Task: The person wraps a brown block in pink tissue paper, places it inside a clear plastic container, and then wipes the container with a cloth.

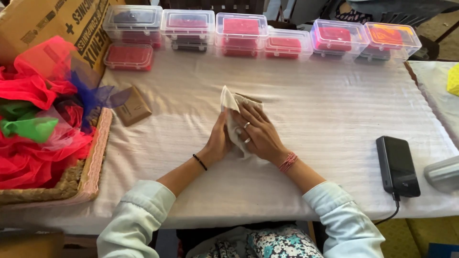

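From the head camera, both forearms are reaching forward from pale blue sleeves and meeting at the middle of the tabletop (pixel 334 119), which is lying under a white ribbed cloth. The left hand (pixel 219 141) is curling up on its edge, a thin black band at the wrist, its fingers closing on the near side of a white cloth wrap (pixel 231 102). The right hand (pixel 258 134) is lying flatter over the top, fingers spread and pressing down, two rings showing and a pink thread bracelet at the wrist. Between them the soft, creased wrap is folding around a small brown block (pixel 249 98), of which only a corner is peeking out at the far side. A second brown rectangular block (pixel 133 112) is lying well apart to the left, beside a woven basket (pixel 88 177) heaped with red, green and blue netting. Clear plastic boxes (pixel 239 29) with red contents are lining the far edge. A black phone (pixel 398 165) is resting at the right
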